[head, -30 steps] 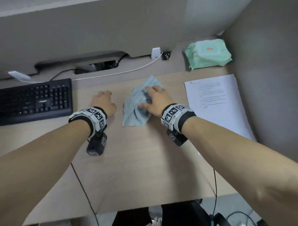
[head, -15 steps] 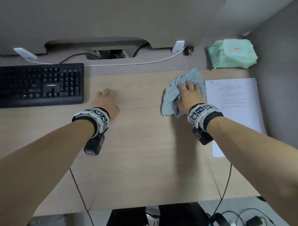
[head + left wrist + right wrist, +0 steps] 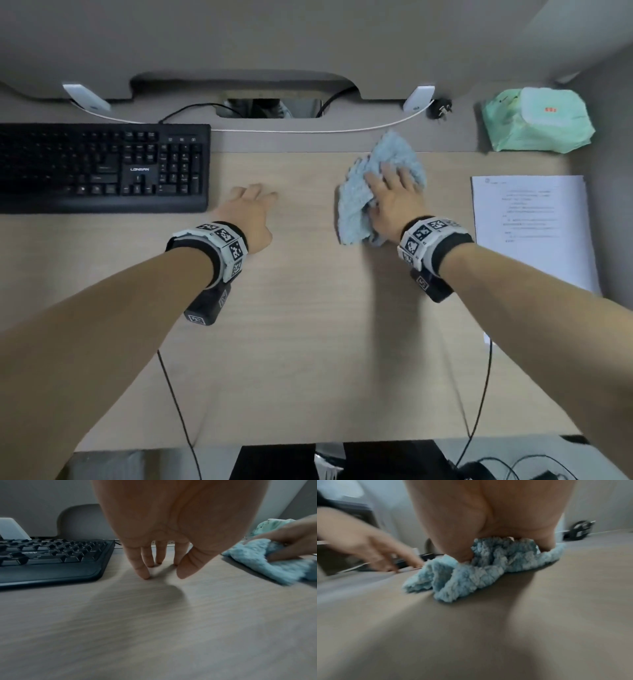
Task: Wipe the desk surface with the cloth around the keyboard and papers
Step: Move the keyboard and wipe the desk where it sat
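A crumpled light-blue cloth (image 3: 356, 198) lies on the wooden desk (image 3: 308, 325), between the black keyboard (image 3: 102, 168) and the white papers (image 3: 534, 226). My right hand (image 3: 394, 195) presses down on it with fingers spread flat. The right wrist view shows the cloth (image 3: 479, 572) bunched under my palm. My left hand (image 3: 251, 209) holds nothing and rests its fingertips on the bare desk just right of the keyboard. In the left wrist view my left hand (image 3: 162, 569) has its fingers (image 3: 144, 573) relaxed, the keyboard (image 3: 51, 555) to its left and the cloth (image 3: 257, 555) to its right.
A green pack of wipes (image 3: 537, 120) sits at the back right corner. A white cable (image 3: 308, 131) and a black plug (image 3: 442, 109) lie along the grey back strip by the cable opening (image 3: 267, 108). Grey partition walls close off the back and right.
My right hand slid the cloth rightwards from beside my left hand to the papers' edge, then a little back to the left. The left hand stayed put.
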